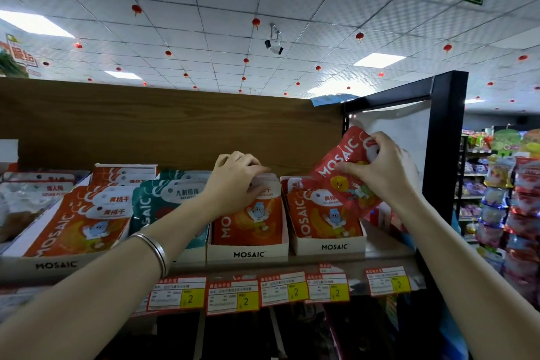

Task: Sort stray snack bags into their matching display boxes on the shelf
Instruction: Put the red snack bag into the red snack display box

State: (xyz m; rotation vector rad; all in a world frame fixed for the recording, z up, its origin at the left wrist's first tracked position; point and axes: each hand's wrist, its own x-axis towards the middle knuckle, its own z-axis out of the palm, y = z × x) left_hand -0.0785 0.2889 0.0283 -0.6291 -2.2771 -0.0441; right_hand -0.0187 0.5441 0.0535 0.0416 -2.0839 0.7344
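Observation:
My right hand (380, 168) grips a red MOSAIC snack bag (340, 168), tilted, above the rightmost white display box (330, 245) that holds orange bags. My left hand (236, 181) rests on the top edge of the orange bags (248, 222) standing in the middle white box (248, 254), fingers curled over them. Teal bags (152, 202) stand in the box left of that. A larger box at the far left (55, 264) carries more orange bags (79, 222).
The wooden back panel (146, 126) rises behind the boxes. A black metal frame post (444, 143) bounds the shelf on the right. Red and yellow price tags (233, 295) line the shelf edge. Another snack display (514, 199) stands at the far right.

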